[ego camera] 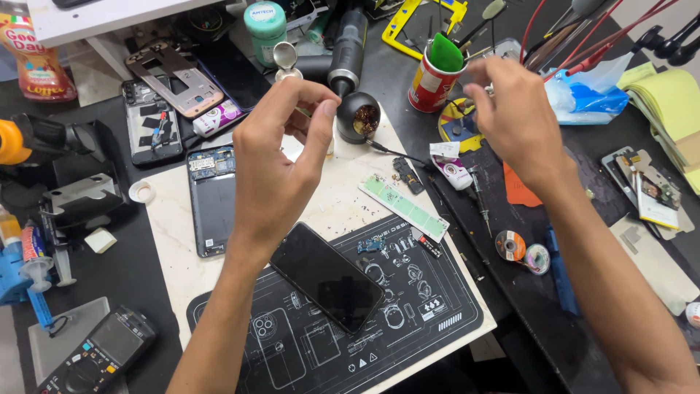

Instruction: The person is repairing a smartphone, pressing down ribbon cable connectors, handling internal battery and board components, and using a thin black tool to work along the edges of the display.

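Phone glossy black slab on mat | left hand fingers pinched empty | right hand fingers loosely curled, apart

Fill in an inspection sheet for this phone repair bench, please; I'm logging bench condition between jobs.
Surface: white board with a black printed work mat on a dark bench.
Job's things: black phone lies face up on the mat; opened phone body beside it.
Clutter: multimeter, red can, solder spools, yellow pad.
Grippers: left hand and right hand raised above the bench, fingertips pinched; anything held is too small to tell.
Cables: red leads, upper right.
Surroundings: nothing seen.
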